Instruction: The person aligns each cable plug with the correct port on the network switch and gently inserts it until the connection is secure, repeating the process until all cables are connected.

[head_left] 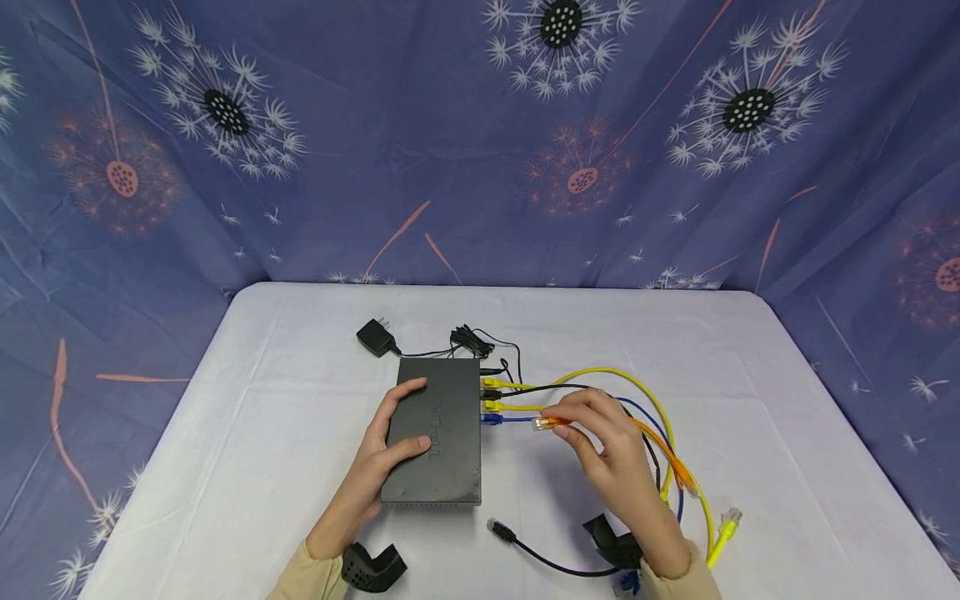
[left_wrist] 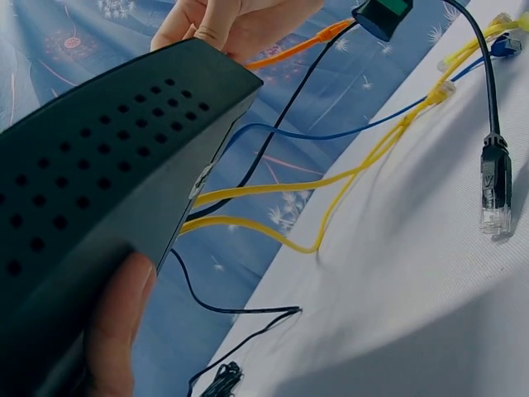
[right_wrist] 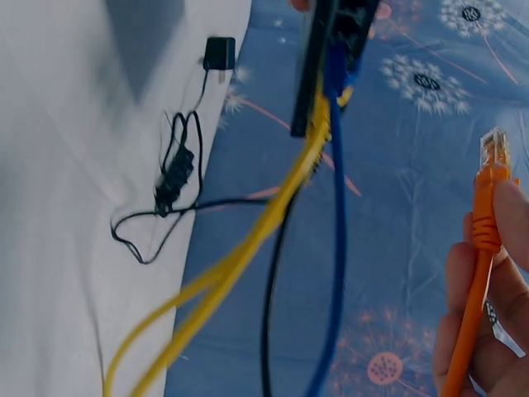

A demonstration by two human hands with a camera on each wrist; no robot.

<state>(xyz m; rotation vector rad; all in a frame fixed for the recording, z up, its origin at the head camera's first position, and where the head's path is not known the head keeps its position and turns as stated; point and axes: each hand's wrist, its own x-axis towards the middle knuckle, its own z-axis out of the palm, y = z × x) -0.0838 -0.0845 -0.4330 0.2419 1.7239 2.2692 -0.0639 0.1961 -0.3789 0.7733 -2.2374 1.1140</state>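
A dark grey network switch (head_left: 453, 471) is in my left hand (head_left: 375, 454), its thumb and a finger lying over the top face. Along the switch's right side sit two yellow plugs (head_left: 491, 406), a black plug (head_left: 489, 395) and a blue plug (head_left: 491, 419). Just right of these ports, my right hand (head_left: 611, 437) pinches the orange Ethernet cable (right_wrist: 488, 207) near its end. Its clear connector (right_wrist: 494, 149) points toward the switch, apart from it. In the left wrist view the switch's perforated side (left_wrist: 99, 157) stands tilted above the white cloth.
Behind the switch lie a black power adapter (head_left: 376, 337) and its bundled cord (head_left: 471, 341). A loose black plug (head_left: 501, 529) is on the table (head_left: 300, 400) in front. Free yellow (head_left: 727, 529) and orange (head_left: 684, 477) cable ends lie at the right. Patterned blue fabric (head_left: 450, 125) hangs behind.
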